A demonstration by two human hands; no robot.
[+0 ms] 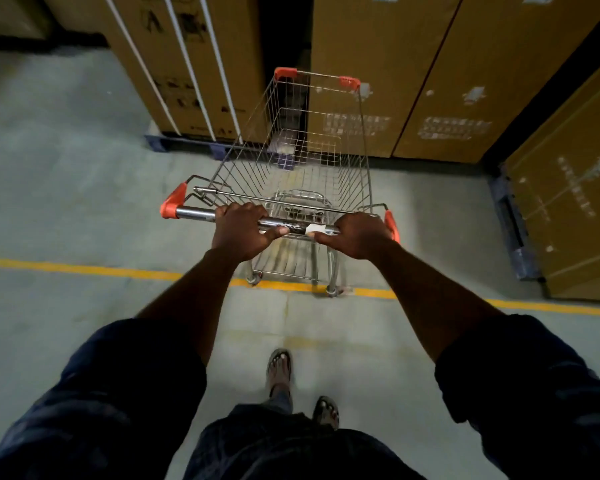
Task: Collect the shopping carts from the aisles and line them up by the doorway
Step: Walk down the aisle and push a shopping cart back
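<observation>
Both arms outstretched, hands gripping cart handle [194,213]

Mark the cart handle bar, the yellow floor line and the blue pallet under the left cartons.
cart handle bar [194,213], head view, bare chrome near its left end.
yellow floor line [84,270], head view, left stretch of the paint.
blue pallet [174,143], head view, front edge.
</observation>
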